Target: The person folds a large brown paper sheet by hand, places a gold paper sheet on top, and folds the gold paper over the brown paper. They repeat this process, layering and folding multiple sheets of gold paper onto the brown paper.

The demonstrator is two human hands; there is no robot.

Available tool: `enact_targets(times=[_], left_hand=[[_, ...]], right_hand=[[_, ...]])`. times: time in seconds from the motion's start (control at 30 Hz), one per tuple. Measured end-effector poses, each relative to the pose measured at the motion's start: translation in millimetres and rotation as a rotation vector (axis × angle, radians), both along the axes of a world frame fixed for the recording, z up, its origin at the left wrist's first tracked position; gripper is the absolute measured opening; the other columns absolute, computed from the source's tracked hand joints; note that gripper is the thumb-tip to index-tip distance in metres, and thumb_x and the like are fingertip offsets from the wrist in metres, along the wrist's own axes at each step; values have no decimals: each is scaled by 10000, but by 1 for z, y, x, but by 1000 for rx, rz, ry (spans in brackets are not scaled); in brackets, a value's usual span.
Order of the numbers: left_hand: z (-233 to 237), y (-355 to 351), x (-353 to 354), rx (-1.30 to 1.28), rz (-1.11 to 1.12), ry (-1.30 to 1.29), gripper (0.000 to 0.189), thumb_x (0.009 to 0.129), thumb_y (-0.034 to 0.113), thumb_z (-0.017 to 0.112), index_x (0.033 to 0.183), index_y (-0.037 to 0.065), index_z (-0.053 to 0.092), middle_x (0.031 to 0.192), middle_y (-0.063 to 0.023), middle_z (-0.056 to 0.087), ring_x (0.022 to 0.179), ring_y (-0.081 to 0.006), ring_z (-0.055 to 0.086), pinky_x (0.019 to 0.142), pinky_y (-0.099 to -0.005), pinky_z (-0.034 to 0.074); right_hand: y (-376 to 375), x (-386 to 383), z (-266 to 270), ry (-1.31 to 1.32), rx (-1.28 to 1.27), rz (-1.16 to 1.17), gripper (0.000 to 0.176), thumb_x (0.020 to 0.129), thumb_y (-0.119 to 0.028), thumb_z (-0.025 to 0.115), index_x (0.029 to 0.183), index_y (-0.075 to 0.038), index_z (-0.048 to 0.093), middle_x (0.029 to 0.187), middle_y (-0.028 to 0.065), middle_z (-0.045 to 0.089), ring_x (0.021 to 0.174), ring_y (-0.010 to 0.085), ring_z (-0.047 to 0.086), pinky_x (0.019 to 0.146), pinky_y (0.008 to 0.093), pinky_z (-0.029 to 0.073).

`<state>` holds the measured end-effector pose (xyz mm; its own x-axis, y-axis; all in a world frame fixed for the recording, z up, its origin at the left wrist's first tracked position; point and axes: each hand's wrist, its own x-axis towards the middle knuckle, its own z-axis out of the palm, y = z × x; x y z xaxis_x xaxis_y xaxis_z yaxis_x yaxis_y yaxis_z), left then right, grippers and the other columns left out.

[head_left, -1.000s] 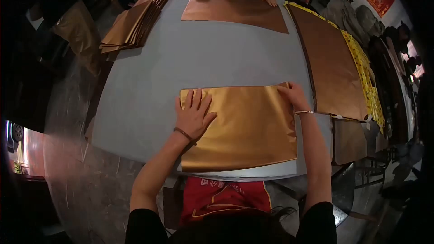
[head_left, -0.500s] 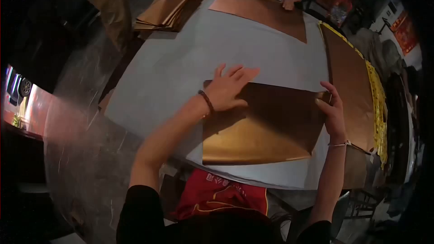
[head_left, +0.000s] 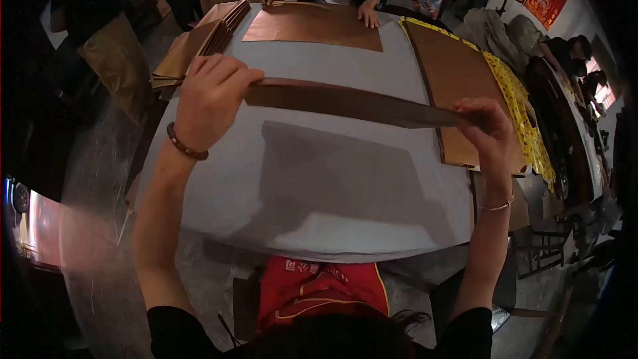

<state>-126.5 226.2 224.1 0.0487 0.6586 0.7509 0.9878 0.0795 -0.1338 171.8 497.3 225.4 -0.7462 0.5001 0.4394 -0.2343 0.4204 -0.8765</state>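
Note:
A folded brown-gold paper sheet (head_left: pixel 352 105) is held up over the white-covered table (head_left: pixel 219 193), seen nearly edge-on as a narrow dark band. My left hand (head_left: pixel 214 96), with a beaded bracelet at the wrist, is closed on its left end, fingers over the top edge. At the other end my right hand (head_left: pixel 488 126) pinches the sheet's corner between thumb and fingers. The sheet casts a broad shadow on the white surface below.
Across the table, a person's hands (head_left: pixel 367 13) rest at another brown sheet (head_left: pixel 312 26). A stack of folded brown sheets (head_left: pixel 199 40) lies at the far left. To the right is a large brown sheet (head_left: pixel 455 86) beside yellow patterned material (head_left: pixel 515 93).
The sheet has gone from lying flat on the table to being raised and tilted edge-on. My left hand, earlier spread over it, has moved left and closed on its end; my right hand keeps its grip.

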Motion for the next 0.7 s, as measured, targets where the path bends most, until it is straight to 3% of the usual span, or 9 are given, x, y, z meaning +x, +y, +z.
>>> enact_targets(times=[0.1,0.13,0.2,0.37,0.47,0.5,0.6,0.63,0.7], left_hand=[[-55,-17,34,-16,22,84,191,696,30,655,883,67,652,865,-41,593,843,-193,580,839,-383,401],[-78,-24,44,-92,40,57,194,700,47,653,892,70,650,876,-39,593,862,-194,578,846,-387,399],[-125,-36,62,-186,53,15,199,703,64,652,902,73,648,887,-37,593,882,-194,575,854,-391,398],[-198,-59,89,-391,27,-159,278,720,76,649,997,79,638,943,-49,593,950,-223,557,888,-412,377],[-195,-71,98,-392,97,-347,353,713,85,669,1063,81,622,1016,-66,584,996,-239,542,920,-422,351],[-198,-82,95,-424,107,-443,472,726,129,702,1177,73,572,1124,-83,572,1059,-257,522,951,-410,328],[-197,-104,84,-322,262,-570,573,750,164,714,1273,59,504,1196,-96,559,1102,-269,504,960,-400,324],[-200,-113,78,-305,300,-663,654,755,249,699,1333,81,444,1215,-85,546,1157,-272,453,957,-403,309],[-203,-126,72,-269,333,-750,657,763,232,692,1347,82,431,1205,-81,558,1156,-269,456,960,-400,306]], right_hand=[[-28,28,-46,-163,307,-108,222,736,100,621,909,-38,615,974,55,599,875,121,579,727,245,463],[-32,35,-63,-210,478,-52,242,692,100,633,885,-45,613,971,90,599,921,212,583,741,304,463],[-44,48,-114,-310,642,-36,242,666,85,655,865,-46,616,986,101,596,987,294,557,779,356,455],[-70,72,-207,-409,591,-102,190,704,85,640,851,-32,615,991,108,594,1038,315,543,852,391,450],[-85,75,-214,-357,484,-119,173,736,104,601,864,-12,612,993,115,591,1053,321,546,899,401,448],[-85,77,-214,-366,473,-146,175,742,106,594,871,-9,613,995,114,590,1059,323,546,906,401,448],[-84,78,-219,-384,401,-136,183,762,119,572,897,1,611,1007,119,588,1080,323,543,922,399,450],[-82,79,-220,-388,413,-148,181,772,119,569,906,4,609,1012,121,588,1080,319,544,916,390,455],[-84,76,-218,-389,424,-148,179,781,119,565,914,8,607,1017,122,587,1080,314,546,909,381,460]])
